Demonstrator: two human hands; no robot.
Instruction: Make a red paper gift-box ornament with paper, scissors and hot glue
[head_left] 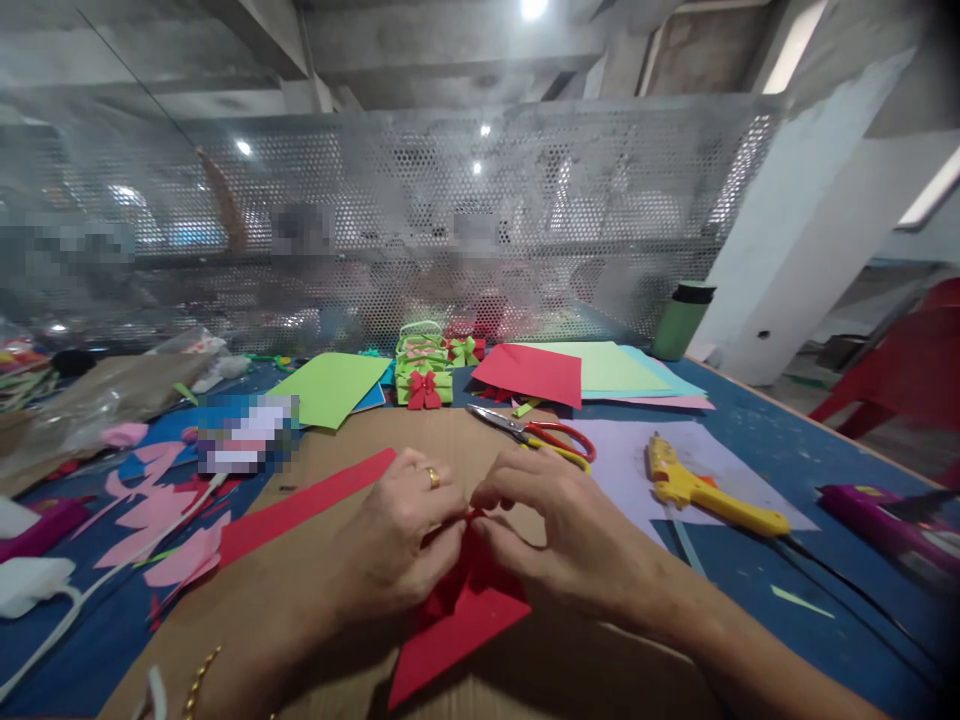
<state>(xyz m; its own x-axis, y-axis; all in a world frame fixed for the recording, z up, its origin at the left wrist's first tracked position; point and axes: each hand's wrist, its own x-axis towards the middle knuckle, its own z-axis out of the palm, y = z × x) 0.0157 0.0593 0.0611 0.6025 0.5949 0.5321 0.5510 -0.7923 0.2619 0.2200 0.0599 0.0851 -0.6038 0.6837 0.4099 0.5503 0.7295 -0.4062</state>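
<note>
Both hands meet over a folded piece of red paper (469,620) above the cardboard sheet (285,620). My left hand (409,530), with a gold ring, closes its fingers on the paper's upper left part. From the other side, my right hand (544,515) pinches the top edge between thumb and fingers. The paper's lower corner points down toward me; its top is partly hidden by the fingers. A flat red strip (307,508) lies left of my left hand. Just beyond my right hand rest scissors (532,432) with red and yellow handles.
A yellow glue gun (697,490) lies on lilac paper (622,460) at right, its cord trailing forward. Small green paper bags (420,370) with bows stand at the back, between green paper (334,388) and red paper (532,375). Pink cut-outs (161,510) and a white cable (135,560) cover the left.
</note>
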